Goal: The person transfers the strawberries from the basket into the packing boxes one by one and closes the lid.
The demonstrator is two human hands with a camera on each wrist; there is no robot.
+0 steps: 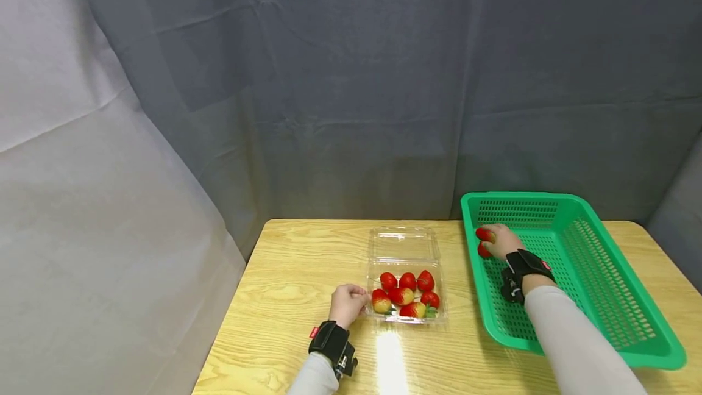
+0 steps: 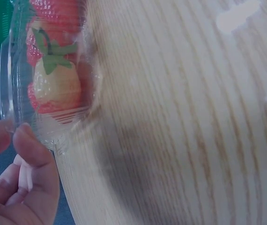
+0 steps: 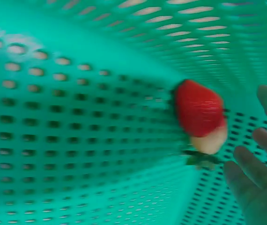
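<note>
A clear plastic clamshell box (image 1: 443,297) lies with its lid (image 1: 404,242) folded back, and several red and yellowish strawberries (image 1: 402,295) fill its base. My left hand (image 1: 347,305) pinches the box's left rim between thumb and forefinger; the left wrist view shows the fingertips (image 2: 28,140) right at the clear edge. Inside the green plastic basket (image 1: 611,249), two strawberries (image 1: 485,234) lie by the left wall. My right hand (image 1: 503,241) reaches in beside them. In the right wrist view its fingers (image 3: 253,180) are spread and hold nothing, close to the strawberries (image 3: 200,110).
Box and basket share a light wood table (image 1: 285,273), the basket at its right side. A grey cloth (image 1: 356,90) hangs behind the table, and a pale cloth (image 1: 109,230) hangs at the left.
</note>
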